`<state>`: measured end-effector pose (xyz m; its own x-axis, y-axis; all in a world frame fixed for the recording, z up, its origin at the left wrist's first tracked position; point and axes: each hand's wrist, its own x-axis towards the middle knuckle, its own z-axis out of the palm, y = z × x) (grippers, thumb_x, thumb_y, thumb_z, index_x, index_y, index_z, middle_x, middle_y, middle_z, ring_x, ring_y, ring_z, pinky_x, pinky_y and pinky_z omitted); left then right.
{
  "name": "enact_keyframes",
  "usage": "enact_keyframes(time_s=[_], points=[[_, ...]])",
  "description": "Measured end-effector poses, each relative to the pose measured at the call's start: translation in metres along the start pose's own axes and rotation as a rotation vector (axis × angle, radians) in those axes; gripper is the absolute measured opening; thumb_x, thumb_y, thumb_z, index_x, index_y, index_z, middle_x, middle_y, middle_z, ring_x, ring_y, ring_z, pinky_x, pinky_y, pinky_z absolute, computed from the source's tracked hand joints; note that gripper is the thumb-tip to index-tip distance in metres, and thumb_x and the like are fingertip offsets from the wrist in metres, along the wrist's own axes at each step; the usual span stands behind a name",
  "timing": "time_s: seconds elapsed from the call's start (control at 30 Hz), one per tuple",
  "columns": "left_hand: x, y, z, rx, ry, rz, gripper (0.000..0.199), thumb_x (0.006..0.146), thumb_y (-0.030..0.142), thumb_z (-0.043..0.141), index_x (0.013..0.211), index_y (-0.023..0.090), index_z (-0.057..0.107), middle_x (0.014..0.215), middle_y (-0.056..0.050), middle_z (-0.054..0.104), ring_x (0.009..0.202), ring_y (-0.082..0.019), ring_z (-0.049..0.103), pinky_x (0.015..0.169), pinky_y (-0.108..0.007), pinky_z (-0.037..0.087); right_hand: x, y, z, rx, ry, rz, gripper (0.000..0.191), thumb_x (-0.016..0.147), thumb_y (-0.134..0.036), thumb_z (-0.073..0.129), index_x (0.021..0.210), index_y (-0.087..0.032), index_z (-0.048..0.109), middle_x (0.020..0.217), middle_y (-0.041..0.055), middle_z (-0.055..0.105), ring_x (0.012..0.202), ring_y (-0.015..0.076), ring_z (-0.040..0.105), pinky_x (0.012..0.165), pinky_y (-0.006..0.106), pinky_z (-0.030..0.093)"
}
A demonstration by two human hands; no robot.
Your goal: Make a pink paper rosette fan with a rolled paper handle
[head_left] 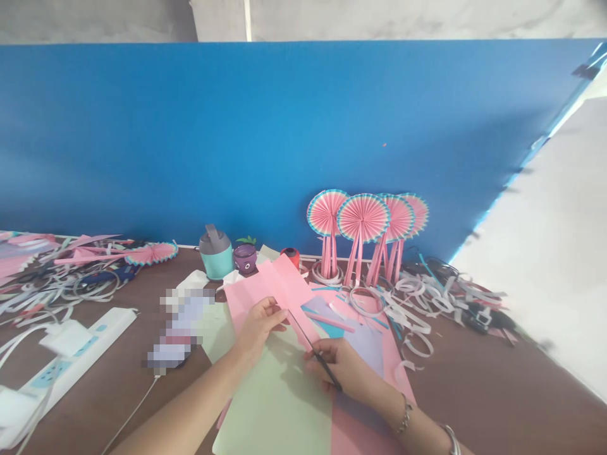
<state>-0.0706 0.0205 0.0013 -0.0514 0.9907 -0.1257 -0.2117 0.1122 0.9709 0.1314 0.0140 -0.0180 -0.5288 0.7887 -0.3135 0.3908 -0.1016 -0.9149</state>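
Note:
My left hand (pixel 258 325) pinches the lower edge of a sheet of pink paper (pixel 249 289) between thumb and fingers. In my right hand (pixel 342 368) is a pair of scissors (pixel 327 369) with dark handles, its blades pointing up and left along the pink paper. A strip of that paper lies on the right side of the blades; whether the blades are apart is hard to make out. Under both hands lies a pale green sheet (pixel 279 404). Purple paper (pixel 372 346) and more pink paper show beneath and to the right.
Several pleated pink fans (pixel 363 218) stand against the blue partition (pixel 237 126). Curled paper strips (pixel 417 297) lie at right. A teal cup (pixel 217 256) and purple pot (pixel 245 259) stand behind the paper. At left are a power strip (pixel 114 325), cables and a blurred object (pixel 177 335).

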Motion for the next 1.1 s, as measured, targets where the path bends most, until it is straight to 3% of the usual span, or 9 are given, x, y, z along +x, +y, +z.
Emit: enact_keyframes(time_s=[0.43, 0.8, 1.1], points=[[-0.0034, 0.0004, 0.0027, -0.031, -0.049, -0.01, 0.034, 0.063, 0.038, 0.079, 0.086, 0.016, 0.065, 0.08, -0.003, 0.07, 0.07, -0.015, 0.064, 0.065, -0.026, 0.047, -0.0032, -0.0062, 0.0029, 0.022, -0.003, -0.014, 0.021, 0.071, -0.036, 0.066, 0.071, -0.017, 0.058, 0.044, -0.0059, 0.052, 0.036, 0.0086, 0.047, 0.038, 0.019, 0.034], [-0.0052, -0.0015, 0.0043, -0.03, -0.088, -0.015, 0.036, 0.063, 0.039, 0.08, 0.086, 0.016, 0.065, 0.076, -0.002, 0.069, 0.069, -0.014, 0.063, 0.064, -0.024, 0.047, -0.0033, -0.0052, 0.0043, 0.042, 0.011, 0.0, 0.022, 0.068, -0.036, 0.068, 0.076, -0.017, 0.058, 0.045, -0.0057, 0.053, 0.04, 0.011, 0.052, 0.039, 0.02, 0.039], [-0.004, 0.0012, 0.0044, -0.059, 0.007, -0.059, 0.035, 0.064, 0.047, 0.077, 0.067, 0.016, 0.061, 0.066, -0.002, 0.067, 0.065, -0.015, 0.064, 0.063, -0.025, 0.048, -0.0025, -0.0038, 0.0028, 0.004, 0.005, 0.025, 0.019, 0.07, -0.033, 0.066, 0.077, -0.017, 0.06, 0.043, -0.006, 0.053, 0.036, 0.0102, 0.049, 0.038, 0.019, 0.034]])
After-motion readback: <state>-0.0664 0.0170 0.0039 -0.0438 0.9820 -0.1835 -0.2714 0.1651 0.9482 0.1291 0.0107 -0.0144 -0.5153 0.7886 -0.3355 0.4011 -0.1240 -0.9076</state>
